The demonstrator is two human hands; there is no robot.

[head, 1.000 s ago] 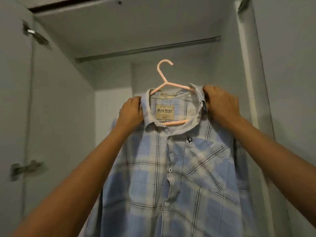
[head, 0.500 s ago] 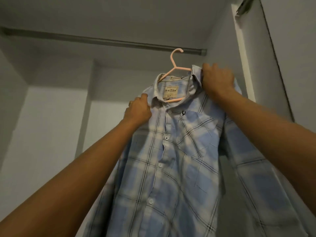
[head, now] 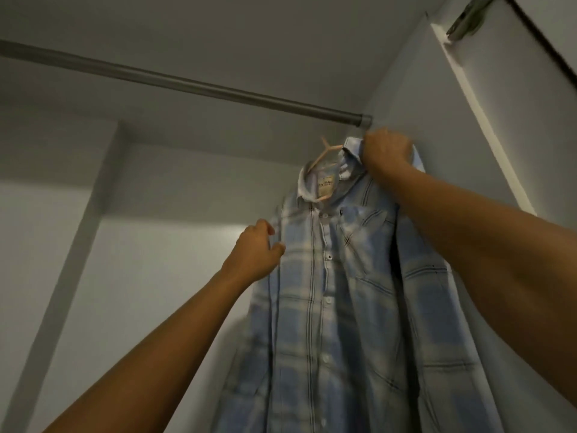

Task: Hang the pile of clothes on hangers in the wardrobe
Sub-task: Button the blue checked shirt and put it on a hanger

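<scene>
A blue and white plaid shirt (head: pixel 340 292) hangs from a pink hanger (head: pixel 323 153) inside the wardrobe, just under the right end of the metal rail (head: pixel 193 85). The hanger's hook is hidden or blurred near the rail, so I cannot tell whether it sits on the rail. My right hand (head: pixel 385 153) grips the shirt's collar and right shoulder. My left hand (head: pixel 257 245) pinches the shirt's left front edge below the shoulder.
The wardrobe's right side wall (head: pixel 437 126) stands close beside the shirt. The grey back wall (head: pixel 156 245) lies behind my left arm. A door hinge (head: pixel 468 17) shows at the top right.
Both hands carried the shirt up and to the right, toward the rail's right end. My left hand slid from the collar down to the shirt's front edge.
</scene>
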